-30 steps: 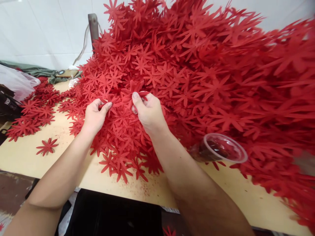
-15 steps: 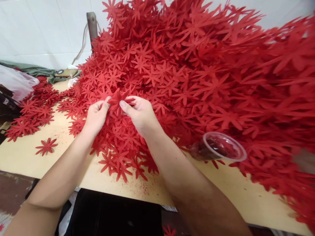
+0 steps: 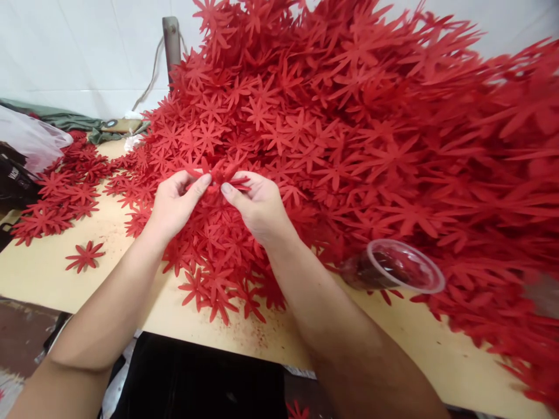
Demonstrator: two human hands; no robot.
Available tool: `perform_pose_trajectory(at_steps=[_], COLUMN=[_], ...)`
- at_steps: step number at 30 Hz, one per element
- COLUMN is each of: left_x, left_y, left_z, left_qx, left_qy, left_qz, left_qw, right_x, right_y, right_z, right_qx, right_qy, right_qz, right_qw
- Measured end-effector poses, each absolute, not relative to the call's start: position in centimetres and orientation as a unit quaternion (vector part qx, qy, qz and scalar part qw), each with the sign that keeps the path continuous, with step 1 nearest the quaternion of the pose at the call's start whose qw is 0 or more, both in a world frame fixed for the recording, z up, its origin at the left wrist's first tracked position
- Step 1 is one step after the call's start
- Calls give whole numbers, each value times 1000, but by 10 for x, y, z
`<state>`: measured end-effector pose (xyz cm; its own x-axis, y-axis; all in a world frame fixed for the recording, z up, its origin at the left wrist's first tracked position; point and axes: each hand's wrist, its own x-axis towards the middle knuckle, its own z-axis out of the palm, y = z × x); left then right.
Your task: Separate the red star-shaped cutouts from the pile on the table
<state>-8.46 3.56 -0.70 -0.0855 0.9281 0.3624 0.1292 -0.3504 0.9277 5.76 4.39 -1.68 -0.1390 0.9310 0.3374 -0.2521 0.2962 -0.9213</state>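
Note:
Between my two hands is a red artificial flower [image 3: 217,172] with several long narrow petals. My left hand [image 3: 178,198] pinches its left side between thumb and forefinger. On the other side my right hand [image 3: 255,203] grips the petals, its thumb close to the flower's centre. The fingertips behind the flower are hidden. Directly behind and below the hands spreads a large heap of similar red flowers [image 3: 279,137]. One loose red flower [image 3: 85,256] lies apart on the table, left of my left forearm.
A clear plastic cup [image 3: 406,266] with dark contents leans among the flowers at right. A smaller flower pile [image 3: 65,201], a white plastic bag [image 3: 32,139] and a black box [image 3: 16,174] are at left. The pale tabletop [image 3: 174,314] ends at my lap.
My left thumb has moved inward toward the flower's centre, and both thumbs are now closer together on it. The whole view has shifted slightly.

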Motion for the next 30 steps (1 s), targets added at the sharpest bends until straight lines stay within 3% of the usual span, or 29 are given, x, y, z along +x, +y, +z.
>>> perform_pose_trajectory(at_steps=[4,10,21,25,30], left_x=[-84,-89,-80,-91,-113], left_y=[38,41,36,43,55], left_z=[-10,-11,-12,-14,-22], left_qx=[508,487,536,559,562], left_qy=[424,459,410,468,558], left_qz=[595,624,584,576,598], left_qw=[456,403,451,369,119], right_x=[60,60,52,61,70], right_y=[38,36,40,50,56], right_z=[-13,-14,-20,-20,-20], right_qx=[-293,-285,-319,-361,-364], right_qy=[-603,-613,-563,-501,-461], right_qz=[501,483,507,461,467], right_qw=[547,556,569,637,661])
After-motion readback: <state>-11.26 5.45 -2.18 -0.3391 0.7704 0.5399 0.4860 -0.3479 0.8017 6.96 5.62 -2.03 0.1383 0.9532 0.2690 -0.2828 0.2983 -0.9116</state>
